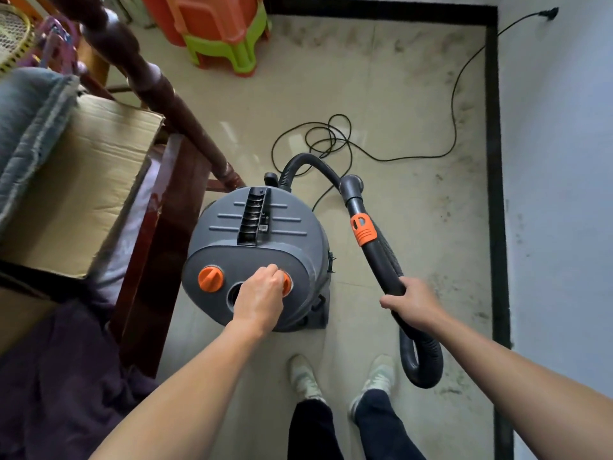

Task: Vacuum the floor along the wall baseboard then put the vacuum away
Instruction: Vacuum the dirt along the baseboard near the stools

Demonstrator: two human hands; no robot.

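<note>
A grey canister vacuum (255, 254) stood on the floor (398, 94), close in front of the person. The left hand (262, 293), nearer it, pinched the orange dial (288, 283) on its lid with curled fingers. The right hand (414, 303) gripped the black hose (374, 257), whose long axis ran forward, roughly parallel to the baseboard (496, 194) on the right.
</note>
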